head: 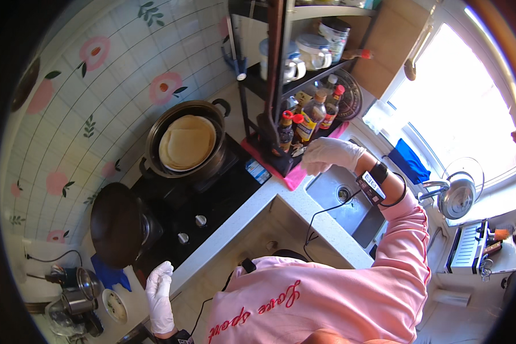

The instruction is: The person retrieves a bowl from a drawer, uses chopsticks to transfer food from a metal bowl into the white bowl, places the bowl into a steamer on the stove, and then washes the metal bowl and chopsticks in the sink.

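My right hand (pixel 333 155), in a white glove, reaches to the lower tier of a dark rack, beside sauce bottles with red caps (pixel 285 133) and a yellow-labelled bottle (pixel 311 116). Its fingers point down and partly hide each other; whether they hold something cannot be told. Small whitish bits (pixel 299 150) lie by its fingertips. Near the counter edge, at lower left, is my gloved left hand (pixel 159 296), its fingers drawn together with nothing seen in them. A large metal pot (pixel 185 139) stands on the black gas stove (pixel 198 193), holding a stack of round, pale flatbreads (pixel 188 142).
A dark wok (pixel 116 223) sits on the stove's left side. Beyond the white counter edge (pixel 236 232), a steel sink (pixel 344 198) lies below my right forearm. A kettle (pixel 458 195) stands by the window. At lower left are a bowl (pixel 115 305) and metal vessels (pixel 77 301).
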Demonstrator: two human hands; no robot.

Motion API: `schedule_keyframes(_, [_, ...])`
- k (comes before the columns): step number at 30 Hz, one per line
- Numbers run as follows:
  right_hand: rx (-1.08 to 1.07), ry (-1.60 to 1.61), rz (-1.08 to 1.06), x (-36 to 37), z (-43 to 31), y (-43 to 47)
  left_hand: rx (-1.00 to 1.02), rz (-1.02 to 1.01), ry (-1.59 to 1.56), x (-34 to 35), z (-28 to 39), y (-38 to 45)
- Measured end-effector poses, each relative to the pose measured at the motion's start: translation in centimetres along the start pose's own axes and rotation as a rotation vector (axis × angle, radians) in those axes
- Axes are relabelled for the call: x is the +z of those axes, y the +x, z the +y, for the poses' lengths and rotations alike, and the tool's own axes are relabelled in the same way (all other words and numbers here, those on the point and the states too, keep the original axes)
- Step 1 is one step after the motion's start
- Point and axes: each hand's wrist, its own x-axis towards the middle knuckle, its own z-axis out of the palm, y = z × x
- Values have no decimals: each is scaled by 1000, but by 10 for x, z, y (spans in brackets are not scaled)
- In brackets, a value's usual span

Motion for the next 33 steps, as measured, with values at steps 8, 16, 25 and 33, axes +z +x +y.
schedule_keyframes(8, [-382,-1163,475,-163,147,4,25,-33,92,45,16,14])
schedule_keyframes(16, [295,-925,943,-222,170,41,-2,-17,139,69,27,10])
schedule_keyframes(25, [379,-399,1231,-285,242,113,-38,6,130,79,31,8])
schedule_keyframes(33, [52,-486,1406,-276,210,67,-16,-47,110,92,36,12])
